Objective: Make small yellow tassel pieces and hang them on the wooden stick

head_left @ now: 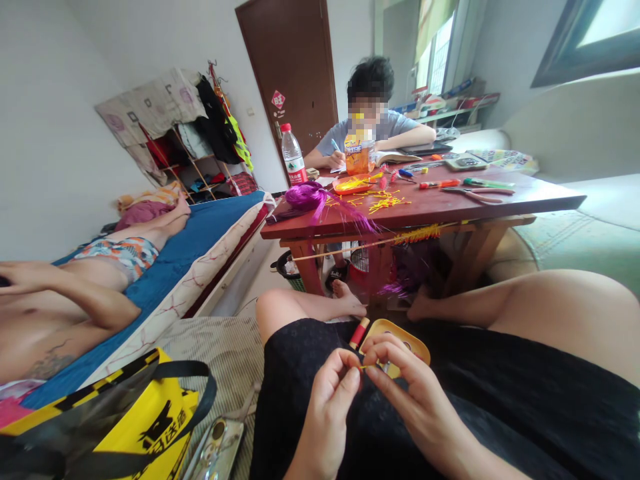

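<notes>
Bridging left grip [332, 392] and right grip [407, 380], a yellow piece [363, 367] sits pinched.

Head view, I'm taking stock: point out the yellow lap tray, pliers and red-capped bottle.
Yellow lap tray [423, 351], head view: right side.
Pliers [469, 193], head view: near pivot.
Red-capped bottle [295, 164], head view: label.

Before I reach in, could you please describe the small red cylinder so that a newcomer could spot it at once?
Start at the reddish-brown table and drop to the black cloth on the lap. Just beyond the left hand pinching a yellow bit, beside the yellow tray, is the red cylinder. Its red middle between tan ends sets it apart from the tray.
</notes>
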Available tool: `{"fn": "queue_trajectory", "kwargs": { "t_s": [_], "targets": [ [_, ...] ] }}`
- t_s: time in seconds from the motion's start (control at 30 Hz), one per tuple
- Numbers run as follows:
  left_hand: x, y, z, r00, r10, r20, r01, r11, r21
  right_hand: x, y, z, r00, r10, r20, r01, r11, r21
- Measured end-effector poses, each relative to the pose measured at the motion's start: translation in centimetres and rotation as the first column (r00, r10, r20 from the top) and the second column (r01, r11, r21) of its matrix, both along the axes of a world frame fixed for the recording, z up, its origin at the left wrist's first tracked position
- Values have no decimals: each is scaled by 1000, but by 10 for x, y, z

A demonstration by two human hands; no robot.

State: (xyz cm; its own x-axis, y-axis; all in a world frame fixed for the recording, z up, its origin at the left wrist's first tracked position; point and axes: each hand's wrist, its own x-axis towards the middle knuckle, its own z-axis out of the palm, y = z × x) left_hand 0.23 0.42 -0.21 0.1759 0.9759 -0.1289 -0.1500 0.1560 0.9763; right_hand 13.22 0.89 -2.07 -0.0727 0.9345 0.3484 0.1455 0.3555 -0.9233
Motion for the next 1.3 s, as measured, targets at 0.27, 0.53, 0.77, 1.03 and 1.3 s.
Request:
{"fn": "queue_trajectory", "kwargs": {
  "t_s": [0.27, 0.53, 0.77, 1.03, 1.3],
  "targets": [
    [-1, -1, 4, 984, 45, -170, -32, 996, 80, 1, 2, 0, 999, 25, -29, -26, 1000, -10],
    [-1, -1, 5, 942, 92, -321, -41, 986, 164, 1, 3, 1, 999, 38, -39, -39, 999, -27],
    [1, 0, 3, 941, 87, -326, -41, 989, 145, 1, 5, -2, 997, 40, -59, -43, 998, -55],
    [-1, 1, 1, 948, 111, -299, -71, 988, 140, 1, 7, -4, 996, 43, -81, -48, 996, -71],
    [1, 3, 3, 940, 110, -322, -70, 989, 134, 1, 8, -4, 993, 72, -89, -79, 993, -84]
  ]
}}
